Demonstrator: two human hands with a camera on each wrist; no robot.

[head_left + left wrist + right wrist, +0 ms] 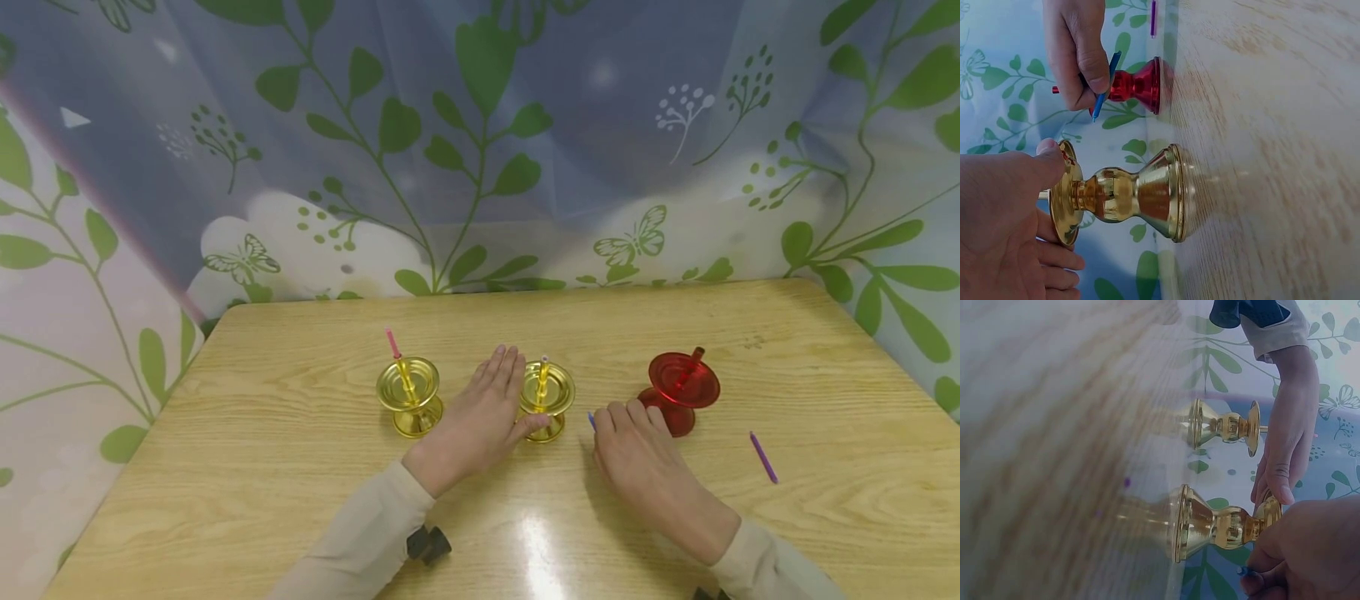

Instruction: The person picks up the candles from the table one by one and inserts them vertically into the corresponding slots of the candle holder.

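My left hand (487, 412) rests against the dish of the middle gold candle holder (551, 398). Its fingers lie straight along the dish's left side, and the thumb (1049, 164) touches the rim. Between thumb and fingers my right hand (648, 458) pinches a thin blue candle (1105, 87), tilted, just right of that holder and in front of the red candle holder (686, 382). Most of the blue candle is hidden in the head view; one end (1244, 571) pokes out in the right wrist view. Another gold candle holder (416, 421), bearing a pink candle (393, 342), stands left of my left hand.
A purple candle (763, 457) lies on the wooden table (225, 500) at the right. Behind the table hangs a leaf-patterned cloth (600, 150). A dark device is strapped at my left wrist (428, 544).
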